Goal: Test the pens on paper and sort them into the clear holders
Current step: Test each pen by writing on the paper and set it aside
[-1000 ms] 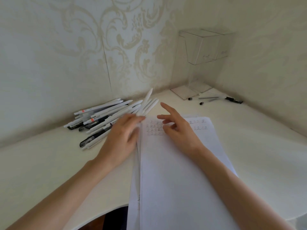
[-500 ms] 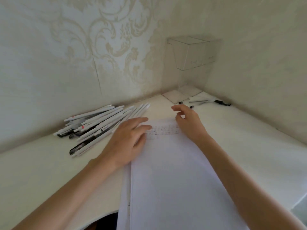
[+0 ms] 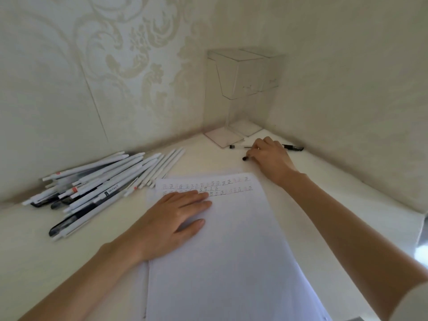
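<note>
The left hand (image 3: 176, 218), flat, should pin the paper (image 3: 231, 262) while the right hand (image 3: 271, 158), curled round a black-tipped pen (image 3: 245, 158), lifts it level.

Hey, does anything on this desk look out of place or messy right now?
Slightly. A few loose pens lie on the table beside the clear holders, not in them; the right hand rests on them. The pen pile at left is a loose jumble. Nothing looks spilled or damaged.
</note>
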Demonstrator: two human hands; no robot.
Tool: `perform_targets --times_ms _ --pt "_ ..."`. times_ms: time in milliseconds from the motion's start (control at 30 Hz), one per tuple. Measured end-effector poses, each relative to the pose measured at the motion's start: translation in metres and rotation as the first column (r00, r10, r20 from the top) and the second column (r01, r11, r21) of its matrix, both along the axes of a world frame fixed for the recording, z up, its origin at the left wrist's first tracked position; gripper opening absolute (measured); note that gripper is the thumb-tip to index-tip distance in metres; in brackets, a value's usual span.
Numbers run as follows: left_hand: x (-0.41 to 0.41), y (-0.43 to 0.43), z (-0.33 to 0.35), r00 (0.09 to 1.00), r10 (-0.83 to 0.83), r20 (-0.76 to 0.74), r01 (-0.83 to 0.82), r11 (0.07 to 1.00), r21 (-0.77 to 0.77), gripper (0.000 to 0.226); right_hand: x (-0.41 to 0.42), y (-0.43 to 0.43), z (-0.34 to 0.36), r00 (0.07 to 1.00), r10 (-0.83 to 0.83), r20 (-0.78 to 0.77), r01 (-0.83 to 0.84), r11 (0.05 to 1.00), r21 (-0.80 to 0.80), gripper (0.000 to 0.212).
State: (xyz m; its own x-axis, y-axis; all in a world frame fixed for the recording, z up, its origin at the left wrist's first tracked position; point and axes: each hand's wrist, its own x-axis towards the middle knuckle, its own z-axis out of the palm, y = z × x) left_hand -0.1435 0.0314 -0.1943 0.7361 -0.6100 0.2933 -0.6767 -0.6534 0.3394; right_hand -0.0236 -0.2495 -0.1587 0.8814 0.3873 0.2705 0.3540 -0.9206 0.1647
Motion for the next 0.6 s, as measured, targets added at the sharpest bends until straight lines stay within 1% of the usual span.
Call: perform_targets --times_ms 67,167,200,233,267,333,367,433,500,600 --pt "0.000 0.001 0.000 1.000 0.003 0.010 -0.003 1.000 -0.031 0.058 -0.002 0.000 0.001 0.995 0.069 0.078 -0.070 0.997 0.010 0.012" --pt "0.000 0.001 0.001 0.998 0.044 0.042 -0.040 0.995 -0.087 0.045 -0.009 0.004 0.006 0.955 0.137 0.264 -0.171 0.979 0.113 0.015" --pt "0.000 0.001 0.001 0.997 0.058 0.042 -0.053 0.993 -0.105 0.042 -0.012 0.006 0.008 0.949 0.145 0.280 -0.186 0.975 0.124 0.016" --pt "0.000 0.001 0.002 0.997 0.066 0.036 -0.062 0.991 -0.119 0.041 -0.016 0.009 0.010 0.955 0.144 0.259 -0.182 0.975 0.127 0.020" --pt "-0.001 0.001 0.003 0.997 0.068 0.032 -0.063 0.990 -0.128 0.041 -0.019 0.009 0.010 0.972 0.112 0.208 -0.143 0.980 0.141 0.027" --pt "-0.001 0.001 0.004 0.997 0.069 0.031 -0.064 0.988 -0.138 0.042 -0.024 0.003 0.004 0.998 -0.028 0.065 0.018 0.989 0.150 0.046" --pt "-0.001 0.001 0.004 0.997 0.071 0.030 -0.067 0.988 -0.139 0.042 -0.026 -0.001 0.000 0.993 -0.114 -0.008 0.114 0.982 0.152 0.053" --pt "-0.001 0.001 0.003 0.997 0.075 0.026 -0.070 0.988 -0.140 0.042 -0.030 -0.007 -0.005 0.965 -0.232 -0.125 0.253 0.947 0.195 0.055" --pt "0.000 0.001 0.003 0.997 0.074 0.023 -0.070 0.989 -0.133 0.041 -0.033 -0.011 -0.009 0.947 -0.261 -0.188 0.309 0.897 0.317 0.052" --pt "-0.001 0.000 0.004 0.998 0.068 0.020 -0.064 0.989 -0.135 0.041 -0.036 -0.011 -0.010 0.958 -0.219 -0.186 0.282 0.839 0.466 0.057"
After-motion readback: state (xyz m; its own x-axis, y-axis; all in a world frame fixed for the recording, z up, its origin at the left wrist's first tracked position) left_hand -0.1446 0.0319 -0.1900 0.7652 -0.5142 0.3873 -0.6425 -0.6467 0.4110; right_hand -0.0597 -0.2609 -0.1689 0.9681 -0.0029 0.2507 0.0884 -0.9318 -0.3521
